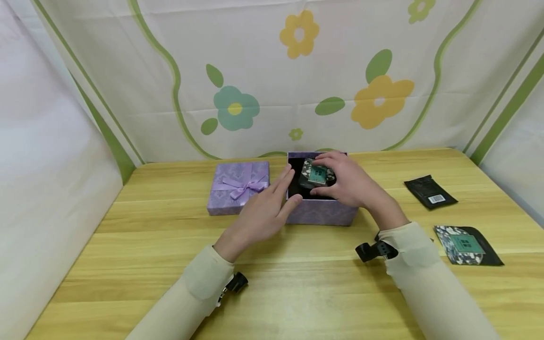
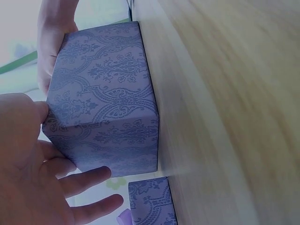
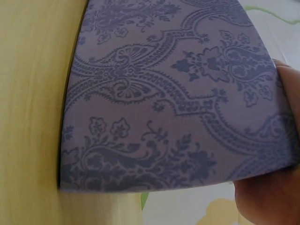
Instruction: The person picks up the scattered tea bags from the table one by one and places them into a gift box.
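A purple patterned gift box [image 1: 322, 212] with a black inside stands at the back of the table. My right hand [image 1: 346, 177] reaches over its right side and grips a black packet with a green label [image 1: 318, 174], the thumb on the near edge and the fingers on the far edge. The packet is at the box's mouth; how deep it sits I cannot tell. Against the box's left side rests my left hand [image 1: 265, 208], fingers extended and thumb at the near corner. Both wrist views show mostly the box's outer walls [image 2: 103, 79].
Left of the box lies its purple lid [image 1: 238, 184] with a ribbon bow. On the right are a black packet showing a barcode [image 1: 430, 192] and, nearer, a packet with a floral pattern and green label [image 1: 467, 244]. A flowered cloth [image 1: 272, 56] hangs behind the table.
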`<state>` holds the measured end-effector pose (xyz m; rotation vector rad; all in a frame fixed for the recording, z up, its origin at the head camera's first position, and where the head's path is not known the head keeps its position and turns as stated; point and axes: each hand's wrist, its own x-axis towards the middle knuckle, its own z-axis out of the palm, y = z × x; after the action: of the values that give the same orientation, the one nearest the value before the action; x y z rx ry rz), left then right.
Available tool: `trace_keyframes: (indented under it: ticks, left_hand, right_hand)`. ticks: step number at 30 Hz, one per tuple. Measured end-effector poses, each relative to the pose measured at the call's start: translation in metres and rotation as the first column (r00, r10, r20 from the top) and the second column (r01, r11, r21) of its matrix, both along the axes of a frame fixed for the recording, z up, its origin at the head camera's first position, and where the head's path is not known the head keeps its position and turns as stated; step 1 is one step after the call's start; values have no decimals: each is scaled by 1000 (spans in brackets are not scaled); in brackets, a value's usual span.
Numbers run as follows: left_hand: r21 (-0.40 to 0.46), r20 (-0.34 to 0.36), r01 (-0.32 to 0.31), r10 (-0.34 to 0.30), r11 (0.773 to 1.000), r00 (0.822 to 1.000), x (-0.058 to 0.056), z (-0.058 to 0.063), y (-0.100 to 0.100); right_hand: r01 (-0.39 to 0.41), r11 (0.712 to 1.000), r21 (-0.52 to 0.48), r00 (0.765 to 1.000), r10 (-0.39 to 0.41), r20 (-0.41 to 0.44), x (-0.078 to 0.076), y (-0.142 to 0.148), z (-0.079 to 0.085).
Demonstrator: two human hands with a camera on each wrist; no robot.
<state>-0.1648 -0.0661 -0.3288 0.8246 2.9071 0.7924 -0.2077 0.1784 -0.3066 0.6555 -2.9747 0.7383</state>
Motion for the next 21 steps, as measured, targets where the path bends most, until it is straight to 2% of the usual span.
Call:
trace_keyframes:
  ticks: [3,10,21]
  left_hand:
    - [2,-3,3,-3,1000,1000,1,0,-1]
    - [7,-1,12,-12,1000,1000,2,2,-2]
    - [-11,10,17,-16,1000,1000,2,2,-4]
  right_hand:
    - [0,999,54,1000,0,12,0,-2,0]
    - [-7,984,178,1000,11,-26,0,-6,2]
    - [-20,969,248,1000,17,14,0,-9,6]
